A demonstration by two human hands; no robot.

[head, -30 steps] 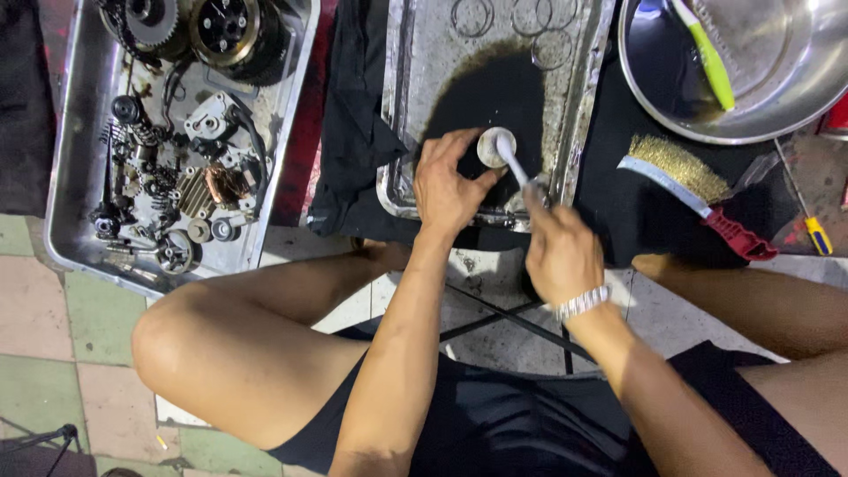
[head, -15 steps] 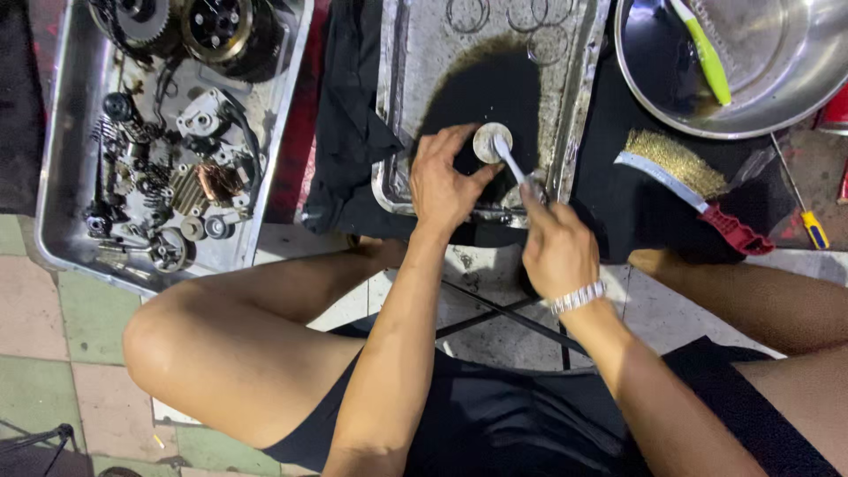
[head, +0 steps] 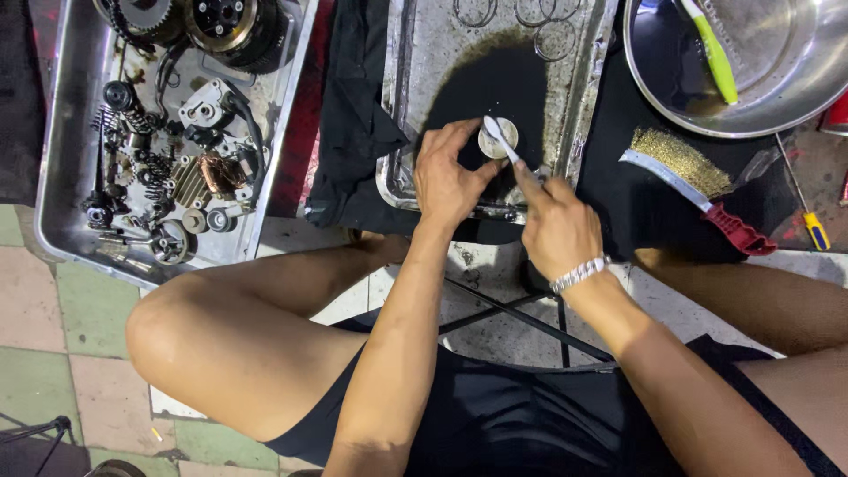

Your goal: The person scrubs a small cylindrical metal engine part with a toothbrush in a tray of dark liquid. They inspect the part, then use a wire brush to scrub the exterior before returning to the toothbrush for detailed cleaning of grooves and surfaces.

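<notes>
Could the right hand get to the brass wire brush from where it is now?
Probably yes. The wire brush lies in the open on the dark cloth, to the right of the right hand, nothing between them; but that hand already holds a small white tool.

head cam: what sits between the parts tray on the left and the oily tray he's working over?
In the head view, a crumpled black cloth lies between the parts tray and the oily tray, its edge tucked under the oily tray, with a strip of red surface beside the parts tray.

At frame centre, the left hand grips a small round metal part over a dented steel tray while the right hand presses a thin white brush on it.
</notes>
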